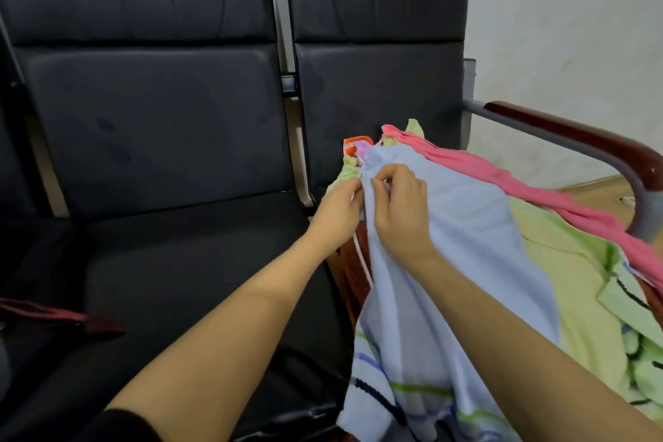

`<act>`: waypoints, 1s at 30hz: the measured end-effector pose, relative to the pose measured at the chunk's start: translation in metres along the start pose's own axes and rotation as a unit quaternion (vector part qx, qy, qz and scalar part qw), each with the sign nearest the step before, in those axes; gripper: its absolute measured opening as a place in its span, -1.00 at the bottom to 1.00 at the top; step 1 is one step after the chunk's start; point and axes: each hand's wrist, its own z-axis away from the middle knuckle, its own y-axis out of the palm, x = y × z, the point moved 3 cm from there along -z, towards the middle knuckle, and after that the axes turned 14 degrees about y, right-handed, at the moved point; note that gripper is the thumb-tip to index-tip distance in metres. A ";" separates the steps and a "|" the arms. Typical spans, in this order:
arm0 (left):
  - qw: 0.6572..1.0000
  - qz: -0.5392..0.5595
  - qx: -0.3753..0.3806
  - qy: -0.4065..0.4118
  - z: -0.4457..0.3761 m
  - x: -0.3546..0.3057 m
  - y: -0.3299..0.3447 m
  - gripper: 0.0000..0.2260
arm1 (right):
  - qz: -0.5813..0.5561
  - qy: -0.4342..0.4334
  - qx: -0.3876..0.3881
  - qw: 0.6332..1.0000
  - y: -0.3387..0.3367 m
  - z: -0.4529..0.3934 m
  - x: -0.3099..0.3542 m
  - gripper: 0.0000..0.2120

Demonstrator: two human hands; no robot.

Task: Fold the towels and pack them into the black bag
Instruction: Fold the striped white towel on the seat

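Lt blue towel (466,262) w/ striped hem lay unfolded, draped over the towel pile on the rt seat, hem hanging off the seat's front edge. Pink towel (559,197) stretched along the pile's far side, nearest the armrest. Yellow-green towel (574,283) lay crumpled under both, just rt of the blue one. Black bag wasn't identifiable.

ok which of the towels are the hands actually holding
The light blue towel with striped ends: both the left hand and right hand pinch its top edge. The pink towel and yellow towel lie untouched.
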 end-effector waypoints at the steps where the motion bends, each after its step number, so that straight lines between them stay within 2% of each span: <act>1: 0.999 0.015 -0.033 -0.010 0.002 -0.004 -0.010 -0.83 | 0.003 0.023 0.016 1.000 0.000 -0.001 0.000 -0.86; 2: 0.998 0.017 -0.059 -0.016 0.003 -0.006 -0.018 -0.83 | 0.010 0.042 0.040 0.998 0.000 0.000 -0.002 -0.86; 5: 0.998 -0.002 -0.066 -0.019 0.010 -0.019 -0.041 -0.85 | 0.081 0.045 0.120 0.988 0.001 0.012 -0.009 -0.47; 7: 0.998 -0.016 -0.058 -0.016 0.016 -0.027 -0.054 -0.87 | 0.124 0.034 0.140 0.982 -0.001 0.017 -0.009 -0.34; 10: 0.996 -0.049 -0.062 -0.034 0.026 -0.034 -0.072 -0.87 | 0.164 -0.008 0.114 0.980 -0.006 0.022 0.000 -0.47; 13: 0.994 -0.069 -0.069 -0.043 0.036 -0.042 -0.092 -0.87 | 0.205 0.007 0.157 0.966 -0.008 0.025 0.024 -0.64; 16: 0.989 -0.105 -0.090 -0.042 0.047 -0.051 -0.123 -0.85 | 0.124 0.042 0.187 0.974 -0.009 0.032 0.065 -0.69; 20: 0.975 -0.183 -0.113 -0.058 0.065 -0.050 -0.173 -0.90 | 0.109 -0.071 0.111 0.985 0.003 0.043 0.124 -0.73; 25: 0.955 -0.281 -0.090 -0.041 0.099 -0.026 -0.227 -0.79 | 0.086 -0.136 0.142 0.977 0.035 0.069 0.182 -0.82; 28: 0.933 -0.345 -0.042 -0.090 0.129 -0.001 -0.250 -0.94 | 0.064 -0.145 0.166 0.973 0.063 0.089 0.197 -0.84; 30: 0.922 -0.369 -0.048 -0.104 0.149 0.011 -0.261 -0.92 | 0.012 -0.113 0.210 0.971 0.087 0.101 0.195 -0.82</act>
